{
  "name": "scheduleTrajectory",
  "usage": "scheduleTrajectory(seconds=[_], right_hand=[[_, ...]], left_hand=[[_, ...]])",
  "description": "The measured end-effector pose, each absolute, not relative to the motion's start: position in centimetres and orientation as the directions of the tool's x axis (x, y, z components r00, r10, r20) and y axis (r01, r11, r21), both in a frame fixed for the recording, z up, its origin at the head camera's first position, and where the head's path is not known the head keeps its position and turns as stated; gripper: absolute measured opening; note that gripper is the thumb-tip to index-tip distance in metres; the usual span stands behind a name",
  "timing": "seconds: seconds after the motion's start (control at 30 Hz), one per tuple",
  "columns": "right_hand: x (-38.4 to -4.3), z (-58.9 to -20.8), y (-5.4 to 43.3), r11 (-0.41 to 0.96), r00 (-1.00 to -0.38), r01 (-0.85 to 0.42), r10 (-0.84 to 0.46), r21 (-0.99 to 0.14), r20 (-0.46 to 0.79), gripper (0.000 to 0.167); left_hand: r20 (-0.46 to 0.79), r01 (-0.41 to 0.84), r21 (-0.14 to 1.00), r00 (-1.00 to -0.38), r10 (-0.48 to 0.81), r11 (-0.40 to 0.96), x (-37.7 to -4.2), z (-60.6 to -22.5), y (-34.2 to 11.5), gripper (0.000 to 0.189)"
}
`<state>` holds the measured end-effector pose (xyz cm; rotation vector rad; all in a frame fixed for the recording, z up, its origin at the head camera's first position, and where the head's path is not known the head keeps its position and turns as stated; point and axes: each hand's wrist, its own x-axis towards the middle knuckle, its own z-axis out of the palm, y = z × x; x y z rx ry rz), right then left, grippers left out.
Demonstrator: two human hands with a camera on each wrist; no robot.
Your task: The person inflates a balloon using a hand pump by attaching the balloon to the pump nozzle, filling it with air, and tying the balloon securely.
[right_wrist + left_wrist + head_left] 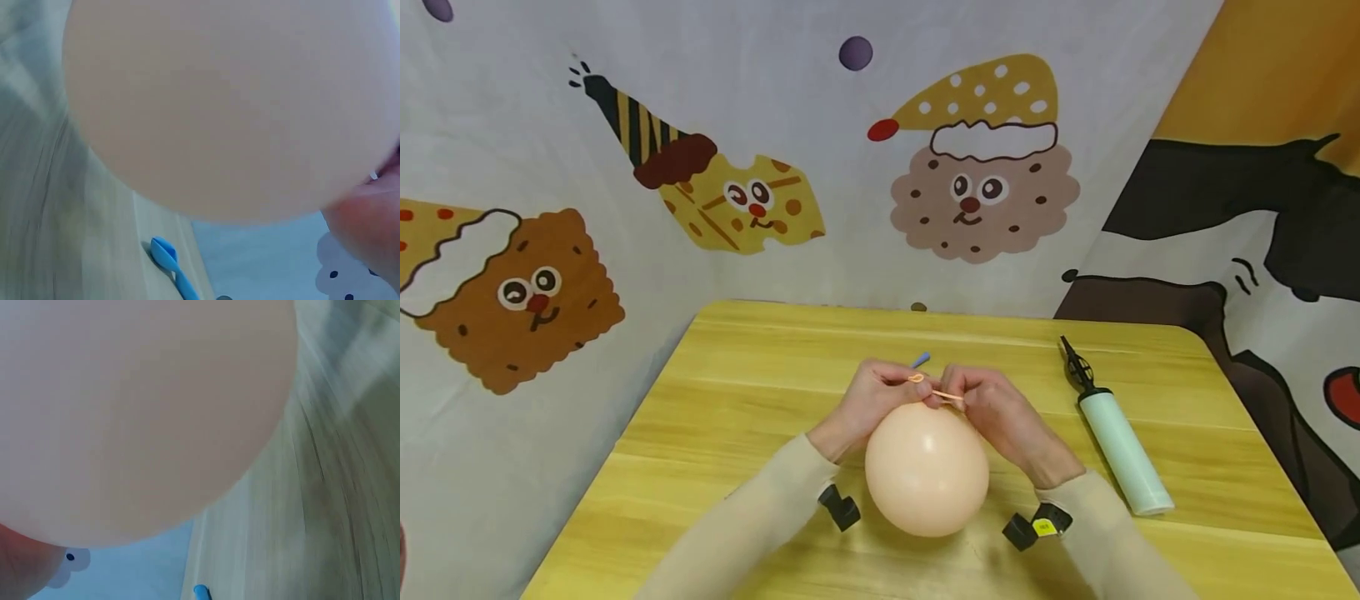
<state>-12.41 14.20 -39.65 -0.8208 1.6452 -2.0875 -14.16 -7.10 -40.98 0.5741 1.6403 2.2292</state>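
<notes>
A round, inflated peach balloon point(927, 475) hangs below both hands, close over the table, and fills most of both wrist views. My left hand point(872, 400) pinches the balloon's neck at its top, where a small orange loop shows by the thumb. From the other side, my right hand point(1000, 412) pinches the stretched end of the neck, which runs as a thin strand between the hands. Part of each hand's fingertips is hidden behind the strand and the other fingers.
A limp blue balloon point(165, 255) lies on the wooden table point(760, 358) behind the hands. To the right lies a hand pump point(1123, 450) with a pale green barrel and black nozzle. A cartoon-printed cloth point(775, 75) hangs behind the table.
</notes>
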Motion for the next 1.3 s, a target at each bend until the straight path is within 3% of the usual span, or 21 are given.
scheduleTrajectory(seconds=[0.1, 0.2, 0.47, 0.63, 0.83, 1.03, 1.17, 1.3], right_hand=[[-12.2, -39.6, 14.5, -0.165, -0.763, -0.120, -0.616, -0.979, 0.198, 0.011], [-12.0, -39.6, 14.7, -0.046, -0.777, -0.193, -0.602, -0.980, 0.182, 0.014], [-11.7, -39.0, 14.0, 0.297, -0.915, -0.294, -0.363, -0.908, 0.178, 0.017], [-11.6, -38.8, 13.5, 0.383, -0.947, -0.302, -0.224, -0.873, 0.229, 0.018], [-11.3, -38.5, 13.1, 0.420, -0.936, -0.351, -0.170, -0.837, 0.307, 0.022], [-11.4, -38.8, 12.9, 0.501, -0.850, -0.511, -0.169, -0.699, 0.500, 0.027], [-11.8, -39.2, 13.0, 0.523, -0.695, -0.678, -0.229, -0.516, 0.682, 0.026], [-12.2, -39.6, 12.9, 0.509, -0.554, -0.777, -0.275, -0.370, 0.786, 0.018]], left_hand=[[0.092, -0.045, 0.964, -0.871, 0.482, -0.264, -14.1, -41.1, -7.6, 0.051], [0.053, -0.060, 0.977, -0.862, 0.503, -0.205, -14.1, -41.1, -7.7, 0.039], [0.006, -0.064, 0.991, -0.864, 0.503, -0.121, -14.1, -41.4, -7.4, 0.022], [0.013, -0.067, 0.986, -0.877, 0.480, -0.151, -13.9, -41.8, -7.0, 0.025], [0.026, -0.050, 0.986, -0.896, 0.444, -0.159, -13.8, -42.0, -6.8, 0.024], [0.029, -0.039, 0.989, -0.895, 0.444, -0.143, -14.0, -42.2, -7.1, 0.022], [0.009, -0.053, 0.991, -0.892, 0.451, -0.126, -14.1, -42.1, -7.3, 0.022], [-0.017, -0.085, 0.988, -0.888, 0.459, -0.128, -14.2, -42.0, -7.6, 0.021]])
